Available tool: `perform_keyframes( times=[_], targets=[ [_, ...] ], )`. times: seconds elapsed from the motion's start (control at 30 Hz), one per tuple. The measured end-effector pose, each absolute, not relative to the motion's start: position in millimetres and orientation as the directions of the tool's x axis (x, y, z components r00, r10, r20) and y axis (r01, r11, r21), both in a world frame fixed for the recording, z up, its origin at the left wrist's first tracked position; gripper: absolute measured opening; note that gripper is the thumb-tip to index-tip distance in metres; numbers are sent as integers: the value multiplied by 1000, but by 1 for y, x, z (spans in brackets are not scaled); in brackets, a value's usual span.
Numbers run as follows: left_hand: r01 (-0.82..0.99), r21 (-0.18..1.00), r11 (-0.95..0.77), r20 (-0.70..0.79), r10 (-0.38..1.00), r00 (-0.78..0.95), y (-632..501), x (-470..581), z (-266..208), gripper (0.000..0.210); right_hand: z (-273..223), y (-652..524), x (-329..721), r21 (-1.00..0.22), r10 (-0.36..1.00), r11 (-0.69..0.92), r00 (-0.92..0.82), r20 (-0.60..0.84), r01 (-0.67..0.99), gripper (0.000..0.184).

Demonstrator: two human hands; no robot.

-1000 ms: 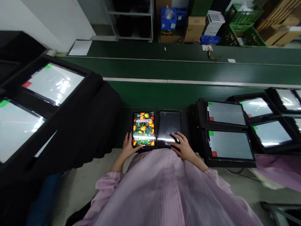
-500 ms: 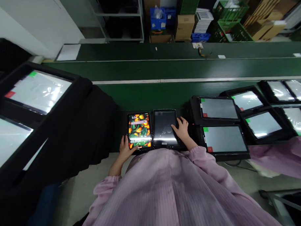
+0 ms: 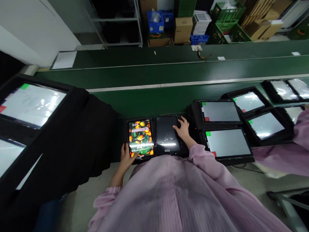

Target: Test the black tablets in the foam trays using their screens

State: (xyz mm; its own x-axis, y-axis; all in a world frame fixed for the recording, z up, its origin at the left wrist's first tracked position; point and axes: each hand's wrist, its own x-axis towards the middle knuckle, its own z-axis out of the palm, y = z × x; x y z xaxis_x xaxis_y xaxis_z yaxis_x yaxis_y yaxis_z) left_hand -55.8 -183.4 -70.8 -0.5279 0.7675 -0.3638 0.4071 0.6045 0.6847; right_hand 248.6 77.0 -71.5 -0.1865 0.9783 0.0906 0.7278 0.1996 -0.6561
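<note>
In front of my body, two tablets lie side by side on a black surface. The left tablet [image 3: 140, 138] is lit, showing a lock screen with orange fruit and the time 5:54. My left hand [image 3: 126, 159] rests at its lower left corner, fingers along the left edge and thumb stretched over the bottom of the screen. The right tablet [image 3: 166, 133] has a dark screen, with a small white label at its bottom. My right hand [image 3: 183, 129] lies at its right edge, fingers spread, thumb tip over the glass. Neither tablet is lifted.
To the right, tablets with pale screens and coloured corner tags [image 3: 221, 112] stand on black stands. Larger pale screens [image 3: 32, 103] sit at left beside black cloth. A green conveyor belt [image 3: 132, 74] runs behind. Another person's pink sleeve [image 3: 305, 127] reaches in at right.
The view has shifted slightly, so the scene sits a little lower and further left. My right hand has moved slightly up along the dark tablet's edge. Another person's arm has come into view at right.
</note>
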Motion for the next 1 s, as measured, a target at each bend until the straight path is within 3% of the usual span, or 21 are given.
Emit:
perform_keyframes(
  times=[0.1, 0.23, 0.4, 0.67, 0.9, 1.0],
  targets=[
    [422, 697, 580, -323, 779, -538, -186, -54, -68, 101, -73, 68, 248, -665, 981, 186, -172, 87, 723, 47],
    [369, 686, 627, -397, 748, -532, -185, -56, -73, 100, -74, 58, 249, -671, 985, 168, -156, 79, 722, 50],
    [392, 673, 627, -288, 710, -643, -182, -48, -84, 95, -71, 62, 253, -669, 986, 155, -159, 56, 727, 52],
    [430, 666, 609, -272, 736, -620, -185, -49, -86, 95, -64, 84, 265, -659, 973, 199, -228, 43, 726, 45],
    [439, 658, 611, -313, 753, -579, -183, -51, -76, 103, -56, 68, 271, -634, 936, 324, -336, 107, 702, 51],
    [463, 647, 606, -333, 771, -543, -184, -50, -68, 114, -40, 40, 276, -615, 862, 473, -474, 178, 630, 40]
  ],
)
